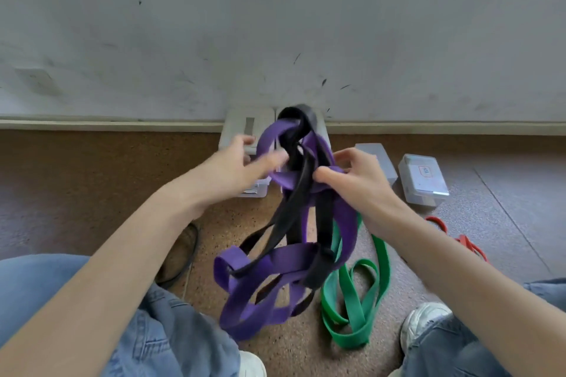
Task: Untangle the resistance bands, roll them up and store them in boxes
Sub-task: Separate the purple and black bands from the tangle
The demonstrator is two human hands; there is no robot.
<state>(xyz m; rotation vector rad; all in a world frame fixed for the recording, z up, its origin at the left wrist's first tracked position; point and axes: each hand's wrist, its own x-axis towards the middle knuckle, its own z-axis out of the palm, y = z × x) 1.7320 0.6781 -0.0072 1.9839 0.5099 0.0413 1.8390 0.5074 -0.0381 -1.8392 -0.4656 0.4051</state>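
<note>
Right hand (356, 176) pinches the purple band (275, 269); left hand (245, 162) open.

The label on the clear box (424, 179) is too blurred to read.

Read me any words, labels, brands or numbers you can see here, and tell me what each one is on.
None can be read.
Clear box lid: a white label with a small red-outlined mark, too blurred to read.
White box by the wall: a red mark near the left hand, too small to read.
</note>
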